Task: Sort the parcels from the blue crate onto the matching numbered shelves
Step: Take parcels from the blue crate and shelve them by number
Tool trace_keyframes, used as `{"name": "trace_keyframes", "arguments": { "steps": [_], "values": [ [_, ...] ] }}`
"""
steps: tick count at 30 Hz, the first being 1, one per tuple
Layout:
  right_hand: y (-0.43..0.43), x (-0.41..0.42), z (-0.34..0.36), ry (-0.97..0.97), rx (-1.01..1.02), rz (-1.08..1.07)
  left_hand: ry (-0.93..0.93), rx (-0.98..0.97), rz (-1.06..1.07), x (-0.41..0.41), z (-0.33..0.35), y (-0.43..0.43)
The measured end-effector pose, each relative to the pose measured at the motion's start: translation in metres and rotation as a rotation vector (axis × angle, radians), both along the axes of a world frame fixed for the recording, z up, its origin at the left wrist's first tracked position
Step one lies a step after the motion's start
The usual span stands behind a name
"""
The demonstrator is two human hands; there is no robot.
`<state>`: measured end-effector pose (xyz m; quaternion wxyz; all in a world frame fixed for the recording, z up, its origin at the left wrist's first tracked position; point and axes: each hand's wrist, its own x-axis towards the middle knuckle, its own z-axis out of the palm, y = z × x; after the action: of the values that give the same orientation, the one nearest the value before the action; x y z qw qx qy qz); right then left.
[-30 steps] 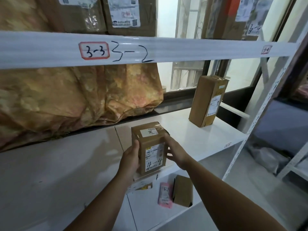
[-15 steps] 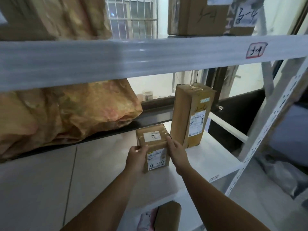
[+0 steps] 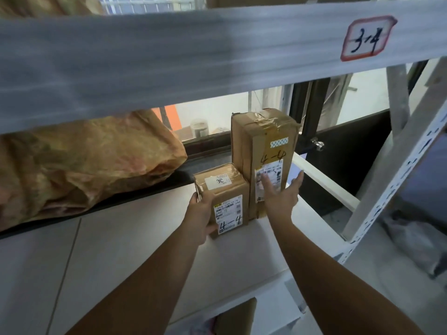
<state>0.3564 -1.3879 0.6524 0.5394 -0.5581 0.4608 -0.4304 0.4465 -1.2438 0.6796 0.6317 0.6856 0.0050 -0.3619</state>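
Note:
A small brown parcel (image 3: 223, 189) marked "4-4" stands on the white shelf (image 3: 135, 238), pressed against a taller brown parcel (image 3: 263, 141) that is also marked "4-4". My left hand (image 3: 199, 217) grips the small parcel's left side and lower front. My right hand (image 3: 281, 198) is off the small parcel, its fingers spread and straight in front of the tall parcel's label. The blue crate is out of view.
A shelf beam (image 3: 217, 54) overhead carries a red-framed "3-4" label (image 3: 366, 38). A big crumpled orange-brown bag (image 3: 79, 165) fills the shelf's left. A white upright (image 3: 399, 170) rises at right. Another brown parcel (image 3: 238, 317) lies on the shelf below.
The small parcel has gone from the shelf's front edge back against the tall parcel. My right hand has let go of it and now reaches toward the tall parcel.

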Motion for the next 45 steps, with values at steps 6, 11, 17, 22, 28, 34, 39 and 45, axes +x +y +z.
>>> {"name": "trace_keyframes", "arguments": {
  "steps": [6, 11, 17, 22, 28, 34, 39, 45],
  "values": [
    [-0.028, -0.003, 0.005, -0.069, -0.005, 0.064, -0.036, 0.037, -0.009, -0.006, 0.001, -0.024],
    [-0.043, -0.013, 0.000, -0.052, 0.015, 0.051, -0.103, 0.083, -0.062, -0.006, 0.001, -0.039],
    [-0.046, -0.018, -0.013, -0.056, 0.110, 0.047, -0.104, 0.173, -0.074, -0.005, 0.004, -0.046],
    [-0.028, -0.021, -0.026, 0.059, 0.210, -0.104, -0.215, 0.099, -0.033, -0.013, 0.006, -0.035],
    [0.007, -0.028, -0.041, 0.347, 0.216, 0.056, -0.594, 0.251, -0.017, -0.008, -0.012, 0.008],
    [0.081, -0.020, -0.036, 0.679, -0.202, 0.305, -1.305, 0.824, -0.465, 0.000, -0.048, 0.098],
    [0.167, 0.015, -0.025, 0.803, -0.634, 0.521, -1.543, 0.927, -0.532, 0.020, -0.054, 0.190],
    [0.312, 0.079, 0.003, 0.834, -0.929, 0.785, -1.446, 1.084, -0.315, 0.049, -0.029, 0.346]
  ]
}}
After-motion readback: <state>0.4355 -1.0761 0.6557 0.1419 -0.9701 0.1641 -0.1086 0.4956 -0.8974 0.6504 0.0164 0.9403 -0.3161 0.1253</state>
